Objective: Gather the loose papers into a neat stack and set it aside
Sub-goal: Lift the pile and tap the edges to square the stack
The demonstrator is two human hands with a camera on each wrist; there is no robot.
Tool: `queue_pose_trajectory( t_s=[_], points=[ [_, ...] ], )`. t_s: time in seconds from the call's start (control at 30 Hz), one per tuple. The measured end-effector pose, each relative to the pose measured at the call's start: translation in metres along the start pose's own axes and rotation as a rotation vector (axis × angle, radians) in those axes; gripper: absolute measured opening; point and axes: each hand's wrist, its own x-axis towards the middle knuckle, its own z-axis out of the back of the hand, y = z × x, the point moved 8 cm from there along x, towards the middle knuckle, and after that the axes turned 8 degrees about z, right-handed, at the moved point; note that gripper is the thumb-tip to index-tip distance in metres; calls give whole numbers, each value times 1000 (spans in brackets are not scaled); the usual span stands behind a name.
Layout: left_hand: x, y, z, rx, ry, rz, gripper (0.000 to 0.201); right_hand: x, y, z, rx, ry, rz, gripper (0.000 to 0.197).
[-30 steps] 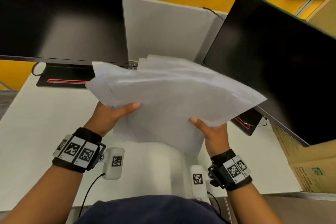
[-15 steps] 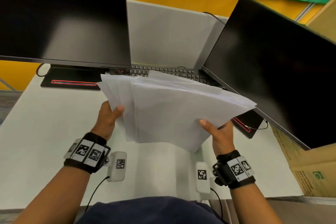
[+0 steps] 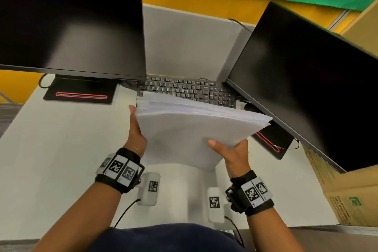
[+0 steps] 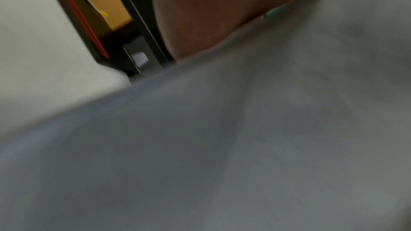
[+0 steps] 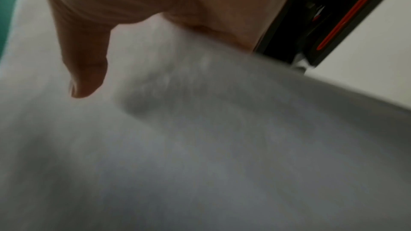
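The stack of papers is up in the air above the white table, held over the middle of it, between the person and the table's far edge. The sheets are white and lie nearly flush, though their edges fan a little along the far side, and the whole sheaf tilts with its near corner hanging lowest. The left hand clasps the stack's left edge, fingers tucked out of sight behind the sheets. The right hand grips the near right part, its thumb lying flat on the top sheet and the fingers hidden beneath. From the right wrist view the thumb presses on blurred paper; the left wrist view is mostly grey paper with a bit of palm above it. Just beyond the stack a black keyboard sits by the table's far edge, its near rim partly covered by the sheets. A dark monitor stands at the far left corner on a black base with a red stripe, and a second dark monitor angles in along the right side. A cardboard box stands off the table's right edge. Both wrists wear black bands carrying square printed markers.
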Motion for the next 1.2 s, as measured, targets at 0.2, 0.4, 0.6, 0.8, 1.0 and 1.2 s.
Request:
queue_pose_trajectory(
  t_s=[0.2,0.4,0.6,0.8,1.0,1.2],
  points=[
    [1,10,2,98,40,12,84,0,-5,-3,-16,-14,-30,55],
    [-23,-12,-11,451,-77,-430,62,-2,1,-14,-76,-117,23,46],
    [-54,-67,-39,459,-92,-722,21,6,59,-21,-5,-85,204,38],
    [-34,-20,-6,397,29,-436,61,-2,16,-9,1,-94,50,51],
    [-8,16,21,243,-89,-93,74,1,-2,-4,92,-58,21,41],
    [8,53,34,202,-164,132,66,-5,-28,-2,39,-74,-56,44]
  ],
)
